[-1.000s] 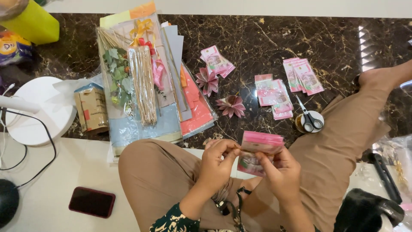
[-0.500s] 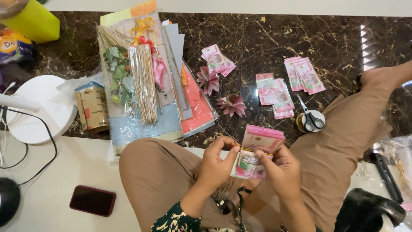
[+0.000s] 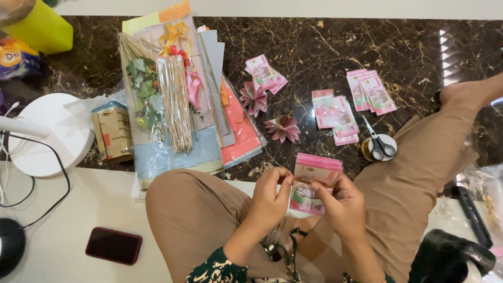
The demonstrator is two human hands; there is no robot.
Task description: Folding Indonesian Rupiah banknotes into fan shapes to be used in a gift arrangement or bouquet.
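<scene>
Down in the lap, both hands work on a small stack of pink banknotes [image 3: 316,175] held upright above the crossed legs in tan trousers [image 3: 204,209]. Left hand [image 3: 271,196] pinches the stack's left edge between thumb and curled fingers; right hand [image 3: 343,202] grips the right side, its fingers closed around the lower part of the notes, and a thin yellowish band or strip crosses the stack between the two hands. Beyond the knees lies a dark marbled floor [image 3: 314,47]. On it, two folded pink paper flowers [image 3: 270,112] sit near each other, with three loose piles of pink banknotes [image 3: 335,112] spread around them. A pair of black-handled scissors [image 3: 378,142] rests on a small round roll just beside the right knee. Further left is a bundle of coloured paper sheets [image 3: 230,120] topped with a clear packet of thin wooden sticks [image 3: 175,102] and green artificial leaves [image 3: 141,86]. A dark red phone [image 3: 113,245] lies on the pale floor near the left knee, and a white round lamp base [image 3: 50,133] stands at the left.
</scene>
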